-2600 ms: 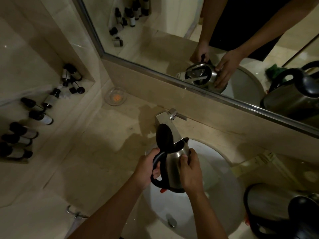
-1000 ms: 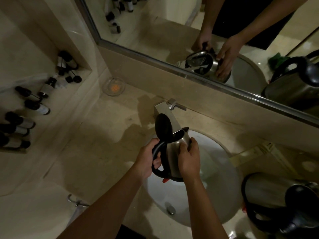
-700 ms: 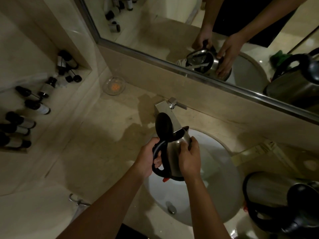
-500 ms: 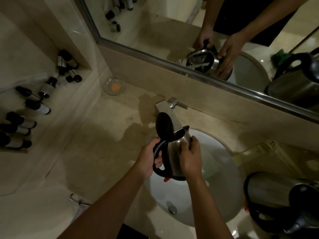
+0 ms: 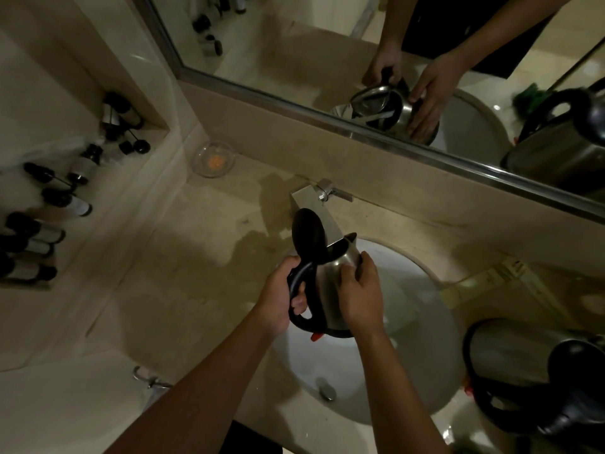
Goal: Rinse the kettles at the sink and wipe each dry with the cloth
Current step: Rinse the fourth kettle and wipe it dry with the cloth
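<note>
Steel kettle, black lid up, over sink.

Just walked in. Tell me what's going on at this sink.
A person holds a steel kettle over the sink, its lid flipped open below the tap. The left hand grips the black handle; the right hand is wrapped round the body. A second kettle waits on the counter to the right. No running water is visible.
</note>
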Demonstrator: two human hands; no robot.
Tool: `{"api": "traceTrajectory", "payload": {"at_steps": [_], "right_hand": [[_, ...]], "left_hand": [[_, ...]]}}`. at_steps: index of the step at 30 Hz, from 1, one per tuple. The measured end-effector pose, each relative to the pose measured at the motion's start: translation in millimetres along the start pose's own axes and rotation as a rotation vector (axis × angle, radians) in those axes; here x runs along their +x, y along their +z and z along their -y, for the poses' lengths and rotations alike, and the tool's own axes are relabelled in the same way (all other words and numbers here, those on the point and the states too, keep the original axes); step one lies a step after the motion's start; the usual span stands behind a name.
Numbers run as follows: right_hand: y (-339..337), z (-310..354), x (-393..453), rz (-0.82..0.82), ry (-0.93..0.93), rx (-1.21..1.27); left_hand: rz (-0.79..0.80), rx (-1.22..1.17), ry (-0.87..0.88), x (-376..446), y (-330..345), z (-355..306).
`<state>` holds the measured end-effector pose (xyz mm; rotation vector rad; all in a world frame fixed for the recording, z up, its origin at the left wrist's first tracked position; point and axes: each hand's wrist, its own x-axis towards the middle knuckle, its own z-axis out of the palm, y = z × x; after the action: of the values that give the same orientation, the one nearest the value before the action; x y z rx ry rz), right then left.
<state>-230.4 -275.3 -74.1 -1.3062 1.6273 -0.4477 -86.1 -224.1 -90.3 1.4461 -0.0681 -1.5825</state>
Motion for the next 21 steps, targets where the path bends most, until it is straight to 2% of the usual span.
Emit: {"api": "traceTrajectory", "payload": {"at_steps": [21], "right_hand": [[-2.0, -0.1, 1.7, 0.015, -0.007, -0.036]], "left_hand": [[0.006, -0.022, 0.032, -3.8, 5.6, 4.1]]}}
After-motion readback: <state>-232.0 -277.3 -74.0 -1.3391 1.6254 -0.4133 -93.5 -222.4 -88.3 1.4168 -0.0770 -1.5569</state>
